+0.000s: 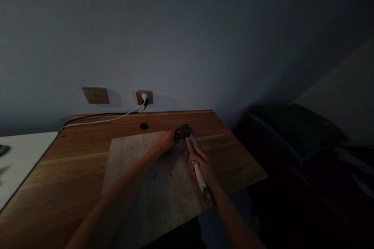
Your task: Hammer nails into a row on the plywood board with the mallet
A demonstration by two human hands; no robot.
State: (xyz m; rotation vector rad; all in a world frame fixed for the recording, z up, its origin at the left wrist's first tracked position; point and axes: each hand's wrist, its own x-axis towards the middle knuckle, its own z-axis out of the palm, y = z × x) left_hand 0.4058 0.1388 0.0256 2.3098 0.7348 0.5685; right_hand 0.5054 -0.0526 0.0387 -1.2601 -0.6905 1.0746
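My right hand (201, 162) is wrapped round the worn, pale-stained wooden handle of a hammer (198, 175). The handle slants back toward me, and the dark round head is at its far end. Right beside the head, my left hand (167, 140) is closed, with its fingertips in shadow. What those fingers pinch, if anything, I cannot make out. Both hands are over the far right part of a pale wooden board (163, 194) that lies on the desk. A row of small dark marks or holes runs near the board's far edge.
The wooden desk (73, 179) meets a wall with two outlet plates; a white plug (144, 96) and cables (99, 121) run left. A dark cable hole (144, 126) is behind the board. A white surface (20, 159) stands at left, a dark bed-like shape (298, 132) at right.
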